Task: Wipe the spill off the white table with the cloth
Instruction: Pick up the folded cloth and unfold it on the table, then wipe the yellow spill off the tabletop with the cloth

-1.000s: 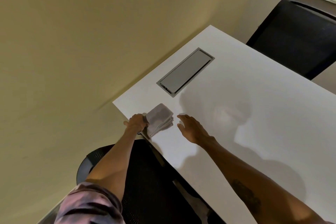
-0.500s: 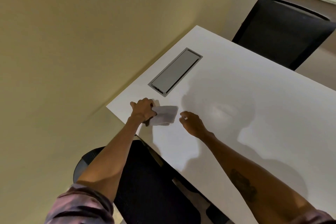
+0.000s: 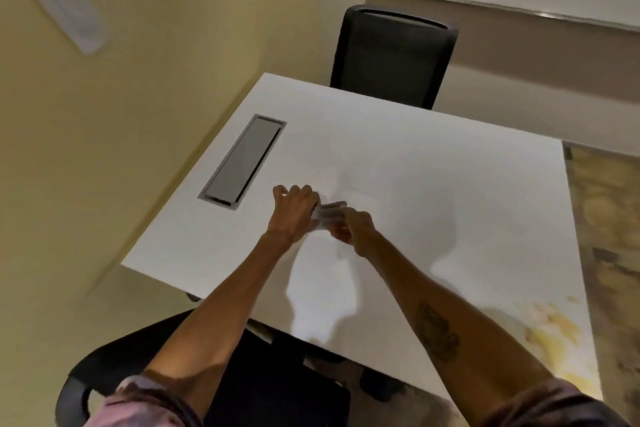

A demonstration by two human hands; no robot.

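A small pale folded cloth (image 3: 327, 215) is held over the middle of the white table (image 3: 433, 184), between both hands. My left hand (image 3: 294, 210) grips its left side with curled fingers. My right hand (image 3: 356, 227) has its fingers closed on the cloth's right side. Most of the cloth is hidden by the fingers. A faint yellowish stain (image 3: 550, 329) marks the table near its right front corner. Whether the cloth touches the tabletop I cannot tell.
A grey metal cable hatch (image 3: 244, 161) is set into the table's left side. One black office chair (image 3: 393, 55) stands at the far edge, another (image 3: 242, 381) at the near edge under my arms. A yellow wall runs along the left.
My left hand has carried the cloth from the table's near left corner toward the middle. My right hand has closed onto it. The view has swung to the right.
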